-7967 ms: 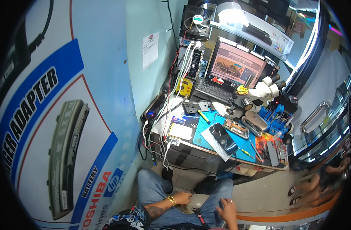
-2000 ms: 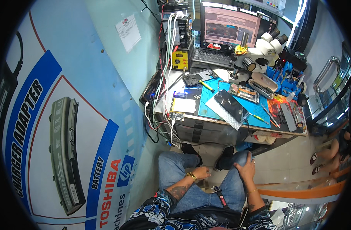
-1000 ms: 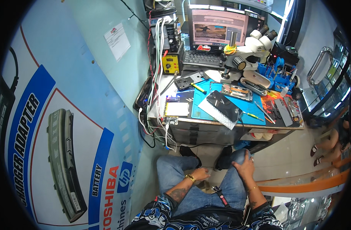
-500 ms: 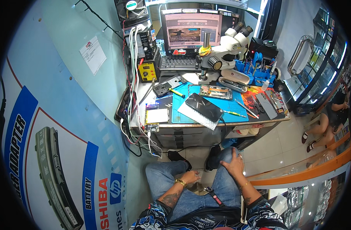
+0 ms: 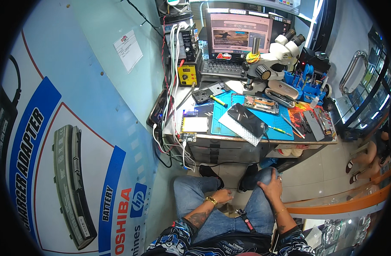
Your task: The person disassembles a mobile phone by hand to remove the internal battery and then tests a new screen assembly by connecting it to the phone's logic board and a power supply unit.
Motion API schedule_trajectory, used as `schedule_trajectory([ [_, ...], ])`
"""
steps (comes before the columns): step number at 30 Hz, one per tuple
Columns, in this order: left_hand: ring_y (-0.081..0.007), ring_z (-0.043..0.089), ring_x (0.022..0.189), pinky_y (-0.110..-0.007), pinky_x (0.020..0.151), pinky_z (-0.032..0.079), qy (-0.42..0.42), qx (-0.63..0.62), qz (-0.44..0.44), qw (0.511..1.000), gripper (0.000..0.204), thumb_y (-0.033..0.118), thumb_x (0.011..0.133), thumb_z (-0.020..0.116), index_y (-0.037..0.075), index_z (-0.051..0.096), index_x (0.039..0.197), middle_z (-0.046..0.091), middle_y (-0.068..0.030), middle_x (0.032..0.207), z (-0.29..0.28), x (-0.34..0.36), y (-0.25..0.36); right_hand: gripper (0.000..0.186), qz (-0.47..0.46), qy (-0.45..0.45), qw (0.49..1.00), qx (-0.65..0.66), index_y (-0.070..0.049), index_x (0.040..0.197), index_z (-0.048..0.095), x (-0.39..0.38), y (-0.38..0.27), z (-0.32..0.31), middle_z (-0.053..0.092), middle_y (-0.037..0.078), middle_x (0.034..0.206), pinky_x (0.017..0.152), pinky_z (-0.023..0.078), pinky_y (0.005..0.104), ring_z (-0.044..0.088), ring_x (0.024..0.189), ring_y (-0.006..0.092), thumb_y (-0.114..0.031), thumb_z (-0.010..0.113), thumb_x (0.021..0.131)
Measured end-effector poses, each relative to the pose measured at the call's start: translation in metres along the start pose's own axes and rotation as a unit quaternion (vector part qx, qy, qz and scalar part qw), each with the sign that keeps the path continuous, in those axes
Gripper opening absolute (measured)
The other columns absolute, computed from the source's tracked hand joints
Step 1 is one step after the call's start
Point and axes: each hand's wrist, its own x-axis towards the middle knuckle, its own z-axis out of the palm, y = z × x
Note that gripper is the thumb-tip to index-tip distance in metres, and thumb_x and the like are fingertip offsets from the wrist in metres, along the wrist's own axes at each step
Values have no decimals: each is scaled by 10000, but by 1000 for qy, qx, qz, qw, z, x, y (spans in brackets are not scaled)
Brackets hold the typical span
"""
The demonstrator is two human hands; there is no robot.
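Observation:
My left hand [image 5: 223, 196] hangs between my thighs with its fingers loosely bent, and nothing shows in it. My right hand [image 5: 270, 186] lies over my right knee, fingers apart, holding only the leg of my jeans [image 5: 255, 209]. Neither hand touches the workbench in front of me. A dark smartphone [image 5: 248, 119] lies there, partly on a white bubble-wrap sheet [image 5: 241, 131] over a blue repair mat [image 5: 216, 123]. Behind it sits an opened phone [image 5: 261, 103]. To the left are a dark phone frame [image 5: 210, 91] and a yellow-green pen-like tool [image 5: 219, 100].
A stereo microscope [image 5: 272, 64] stands before a laptop [image 5: 238, 38]. Left of them is a yellow-faced power unit [image 5: 188, 74] with hanging white cables [image 5: 172, 77]. A blue tool organizer [image 5: 308, 87] is at the right. Further right, a person [image 5: 368, 158] sits beyond an orange-edged counter [image 5: 349, 200].
The whole view has swung left, so the bench and my legs appear farther right. My hands keep the same places on and between my legs; nothing on the bench has moved.

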Motion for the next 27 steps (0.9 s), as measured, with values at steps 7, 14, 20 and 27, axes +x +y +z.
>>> schedule_trajectory([
  [7, -370, 628, 1185, -441, 1013, 486, 2, -3, 4, 1000, 563, 462, 881, 657, 71, 653, 1287, 678, -202, 1242, -5, -3, 8, 1118, -8, 7, 1000, -4, -183, 1579, 272, 1, 1, 0, 435, 385, 1414, 1034, 457, 512, 519, 1257, 508, -503, 849, 677],
  [14, -368, 644, 1155, -443, 999, 494, -3, -4, 9, 1000, 560, 453, 875, 662, 65, 656, 1279, 697, -202, 1196, -7, -4, 9, 1116, -2, 1, 1000, -7, -179, 1579, 272, 0, -2, -3, 441, 387, 1405, 1030, 460, 512, 523, 1245, 516, -500, 848, 678],
  [20, -378, 651, 1138, -446, 991, 499, 14, 0, 13, 1000, 566, 468, 880, 666, 61, 660, 1272, 702, -205, 1181, -4, -4, 7, 1120, -9, 17, 1000, -12, -179, 1579, 271, 1, 2, 3, 445, 386, 1398, 1026, 463, 510, 526, 1242, 512, -503, 850, 677],
  [27, -377, 660, 1111, -448, 973, 503, 23, 5, 19, 1000, 549, 472, 885, 655, 65, 666, 1254, 713, -203, 1147, -2, -4, 6, 1124, -4, 8, 1000, -8, -176, 1580, 269, 0, -2, -1, 437, 393, 1404, 1035, 458, 510, 519, 1251, 515, -505, 851, 676],
])
